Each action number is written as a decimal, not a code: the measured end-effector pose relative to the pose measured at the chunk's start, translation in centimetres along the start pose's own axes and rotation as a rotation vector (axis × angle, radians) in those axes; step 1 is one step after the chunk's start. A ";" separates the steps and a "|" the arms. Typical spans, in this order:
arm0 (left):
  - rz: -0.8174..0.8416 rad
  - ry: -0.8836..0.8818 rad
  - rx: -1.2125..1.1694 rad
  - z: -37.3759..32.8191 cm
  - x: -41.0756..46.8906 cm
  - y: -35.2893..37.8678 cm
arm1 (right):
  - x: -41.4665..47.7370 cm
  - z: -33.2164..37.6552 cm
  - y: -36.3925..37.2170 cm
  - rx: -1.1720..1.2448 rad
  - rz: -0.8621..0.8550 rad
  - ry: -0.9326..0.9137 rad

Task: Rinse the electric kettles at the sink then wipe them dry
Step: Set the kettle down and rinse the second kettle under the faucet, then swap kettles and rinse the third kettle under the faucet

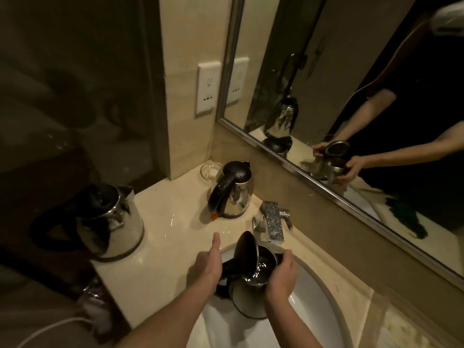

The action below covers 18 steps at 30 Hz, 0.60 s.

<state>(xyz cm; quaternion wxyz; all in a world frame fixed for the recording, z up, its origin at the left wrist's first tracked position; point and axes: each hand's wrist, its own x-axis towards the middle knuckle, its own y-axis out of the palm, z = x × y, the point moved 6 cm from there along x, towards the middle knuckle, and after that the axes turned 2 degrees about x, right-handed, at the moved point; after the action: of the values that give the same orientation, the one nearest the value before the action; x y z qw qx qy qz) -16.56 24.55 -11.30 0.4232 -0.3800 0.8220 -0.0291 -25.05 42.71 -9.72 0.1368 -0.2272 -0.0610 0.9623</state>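
Kettle (247,303), rounded, glossy polished steel.

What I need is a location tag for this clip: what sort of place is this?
Probably a hotel bathroom: a white oval sink basin in a beige marble counter, a square chrome faucet, a large metal-framed wall mirror. The steel electric kettle in hand and two more hint at housekeeping.

Over the white sink (313,310), the left hand (208,264) grips the black handle of a steel kettle (247,297), thumb raised. The right hand (282,275) cups its body. Its lid (246,249) stands open and water shows inside. Two closed kettles (236,194) (110,222) stand on the wet bench (163,247), left of the faucet (272,219).
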 end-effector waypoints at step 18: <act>-0.188 -0.053 -0.441 -2.1 3.6 -15.4 | -8.5 3.9 16.1 0.000 0.338 -0.064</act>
<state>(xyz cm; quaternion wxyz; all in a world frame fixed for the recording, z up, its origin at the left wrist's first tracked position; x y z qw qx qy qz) -10.10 10.76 -6.71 0.3470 -0.5387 0.7580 0.1218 -23.25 24.66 -5.56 -0.0292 -0.2033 -0.0264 0.9783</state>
